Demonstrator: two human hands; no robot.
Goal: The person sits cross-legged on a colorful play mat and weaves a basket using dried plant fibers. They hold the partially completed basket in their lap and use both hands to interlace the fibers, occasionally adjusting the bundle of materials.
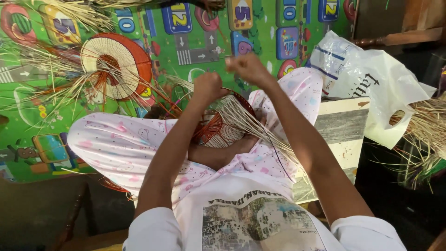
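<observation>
A small half-woven basket (223, 125) of pale straw with a reddish-brown rim rests in my lap, between my crossed legs in pink patterned trousers. My left hand (207, 87) is closed just above the basket's rim, gripping the weaving there. My right hand (247, 68) is raised higher and to the right, pinching straw strands (260, 128) that run down from it past the basket. Loose strands fan out over my right thigh.
A finished round woven disc (114, 65) with trailing straw lies on the green play mat (195, 42) at upper left. A white plastic bag (371, 88) and a pale box (341, 135) sit to the right, with a straw bundle (423, 130) at the far right.
</observation>
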